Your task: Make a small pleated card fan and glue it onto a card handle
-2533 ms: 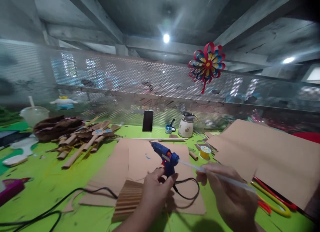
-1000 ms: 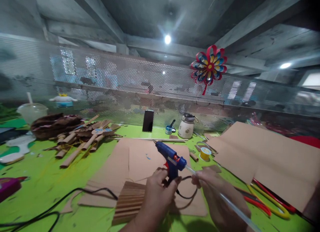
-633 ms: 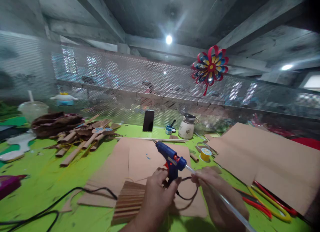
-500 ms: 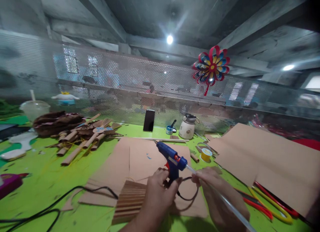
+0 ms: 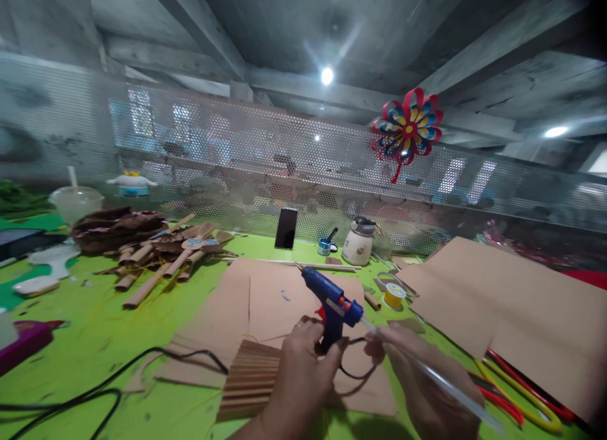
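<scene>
Gripping glue gun (image 5: 332,299) in left hand (image 5: 303,370), nozzle up-left; right hand (image 5: 417,383) pinching glue stick (image 5: 436,380) at rear.

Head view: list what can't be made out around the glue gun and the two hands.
- Glue gun grip: covered by the left hand.
- Glue stick: its near end blurs out at the lower right.
- Right hand: wrist cut off by the bottom edge.
- Black cord: runs off the left edge, its end unseen.
- Small blue jar: too small to show its contents.
</scene>
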A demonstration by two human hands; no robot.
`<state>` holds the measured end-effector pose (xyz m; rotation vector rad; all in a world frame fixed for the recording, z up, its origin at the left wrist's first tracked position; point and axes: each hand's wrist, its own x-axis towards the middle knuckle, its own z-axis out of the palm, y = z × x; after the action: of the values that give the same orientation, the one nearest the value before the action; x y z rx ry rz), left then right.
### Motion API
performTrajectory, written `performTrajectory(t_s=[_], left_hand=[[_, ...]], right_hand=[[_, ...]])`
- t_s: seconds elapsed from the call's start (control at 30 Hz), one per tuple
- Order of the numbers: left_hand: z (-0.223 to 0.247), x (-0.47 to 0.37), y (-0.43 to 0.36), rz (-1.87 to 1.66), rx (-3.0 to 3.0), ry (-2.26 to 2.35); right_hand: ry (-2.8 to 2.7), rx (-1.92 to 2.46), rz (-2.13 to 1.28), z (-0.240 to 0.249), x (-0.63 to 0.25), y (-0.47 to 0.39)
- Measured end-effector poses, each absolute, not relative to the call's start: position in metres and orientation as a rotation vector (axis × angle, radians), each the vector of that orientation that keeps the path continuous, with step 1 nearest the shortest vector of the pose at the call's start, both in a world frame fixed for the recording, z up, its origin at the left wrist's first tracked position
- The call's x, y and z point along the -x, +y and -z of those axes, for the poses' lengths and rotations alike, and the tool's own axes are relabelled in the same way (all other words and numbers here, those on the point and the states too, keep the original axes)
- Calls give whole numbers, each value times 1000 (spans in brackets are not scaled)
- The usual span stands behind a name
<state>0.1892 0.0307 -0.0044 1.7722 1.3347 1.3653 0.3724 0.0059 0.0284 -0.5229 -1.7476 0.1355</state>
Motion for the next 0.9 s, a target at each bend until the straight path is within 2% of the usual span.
performTrajectory(t_s=[0.53, 0.9], left_hand=[[6, -188, 31, -1315, -1802, 1367], [6, -191, 33, -1370, -1746, 1319]], right_hand=[[-1665, 571, -278, -28, -368, 5], [-1425, 714, -493, -28, -365, 2]])
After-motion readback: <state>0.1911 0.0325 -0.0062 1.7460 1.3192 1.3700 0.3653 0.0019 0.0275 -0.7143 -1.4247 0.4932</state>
